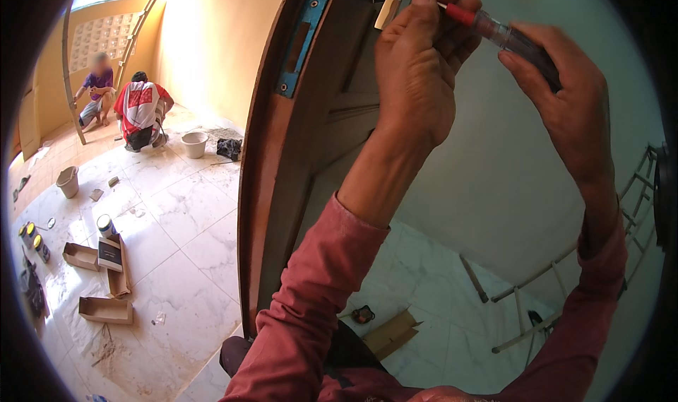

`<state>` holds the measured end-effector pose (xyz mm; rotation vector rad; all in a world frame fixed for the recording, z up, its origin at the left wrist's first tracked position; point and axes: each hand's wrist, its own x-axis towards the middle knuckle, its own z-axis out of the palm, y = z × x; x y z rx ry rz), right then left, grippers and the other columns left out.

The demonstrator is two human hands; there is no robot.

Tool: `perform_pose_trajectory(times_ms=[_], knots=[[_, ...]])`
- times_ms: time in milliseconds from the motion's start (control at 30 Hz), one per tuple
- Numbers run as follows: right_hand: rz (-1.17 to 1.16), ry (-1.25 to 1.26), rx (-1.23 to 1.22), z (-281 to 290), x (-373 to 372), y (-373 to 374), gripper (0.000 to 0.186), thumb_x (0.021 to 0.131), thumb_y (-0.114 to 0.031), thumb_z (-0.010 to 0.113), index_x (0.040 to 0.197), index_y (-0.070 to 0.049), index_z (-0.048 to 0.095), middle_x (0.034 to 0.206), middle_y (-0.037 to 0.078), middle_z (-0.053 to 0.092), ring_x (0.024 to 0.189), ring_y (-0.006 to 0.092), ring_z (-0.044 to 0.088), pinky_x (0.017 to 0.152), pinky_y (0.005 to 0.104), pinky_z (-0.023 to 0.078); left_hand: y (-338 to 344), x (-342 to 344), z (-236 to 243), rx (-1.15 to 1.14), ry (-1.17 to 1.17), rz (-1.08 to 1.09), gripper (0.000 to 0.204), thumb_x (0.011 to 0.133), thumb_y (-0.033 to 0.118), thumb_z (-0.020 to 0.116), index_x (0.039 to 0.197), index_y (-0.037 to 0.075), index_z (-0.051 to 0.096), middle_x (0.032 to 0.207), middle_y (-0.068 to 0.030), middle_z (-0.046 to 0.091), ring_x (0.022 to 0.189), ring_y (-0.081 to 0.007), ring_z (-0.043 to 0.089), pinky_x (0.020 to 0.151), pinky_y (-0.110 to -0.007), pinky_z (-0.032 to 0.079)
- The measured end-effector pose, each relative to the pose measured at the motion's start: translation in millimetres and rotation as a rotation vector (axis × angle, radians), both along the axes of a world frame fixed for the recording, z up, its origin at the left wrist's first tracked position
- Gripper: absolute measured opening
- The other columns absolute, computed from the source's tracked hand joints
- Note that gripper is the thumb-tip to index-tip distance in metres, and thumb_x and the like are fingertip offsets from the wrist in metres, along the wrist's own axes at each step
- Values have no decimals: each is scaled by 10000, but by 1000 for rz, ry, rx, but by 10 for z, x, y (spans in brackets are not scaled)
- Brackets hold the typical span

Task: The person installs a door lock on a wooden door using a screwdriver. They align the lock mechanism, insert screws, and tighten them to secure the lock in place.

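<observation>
Both hands raised: left hand (pixel 417 63) pinches screwdriver (pixel 494 31) shaft; right hand (pixel 558 91) grip clenched around handle.

White marble floor (pixel 183 218), yellow walls (pixel 212 42), prob. sunlit.

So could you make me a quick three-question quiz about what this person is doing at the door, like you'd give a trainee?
1. True or false: the right hand grips the handle of the screwdriver.
2. What does the left hand do? A) steadies the screwdriver's shaft near the door B) holds a bucket C) rests on the floor
3. Fill in: open cardboard boxes lie on the tiled ____ to the person's left.

Key: 1 true; 2 A; 3 floor.
</observation>
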<state>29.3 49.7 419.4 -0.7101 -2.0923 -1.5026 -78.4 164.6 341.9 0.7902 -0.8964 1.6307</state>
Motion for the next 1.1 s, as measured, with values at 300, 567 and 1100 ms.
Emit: perform_pose_trajectory(times_ms=[300,567,1100], knots=[[-19,246,-209,23,217,-26,345,918,-123,751,1250,-84,663,966,25,621,797,124,638,624,305,526,18,14,102,14,42,-56,339,1070,264,548,1193,-51,572,1244,-200,638,1190,-284,617,1114,-450,466],[18,-240,409,-7,180,107,385,882,-99,761,1250,-168,673,979,-12,602,756,143,640,625,294,538,-155,-146,-154,-135,348,445,270,1056,241,563,1064,-13,651,997,-121,728,949,-233,697,852,-373,561],[292,641,-516,-80,433,907,201,950,-105,637,1128,-11,646,1003,102,673,899,159,642,793,312,496,-392,-970,252,-188,812,2788,210,756,226,736,898,72,720,870,-148,672,884,-369,629,753,-469,512]])
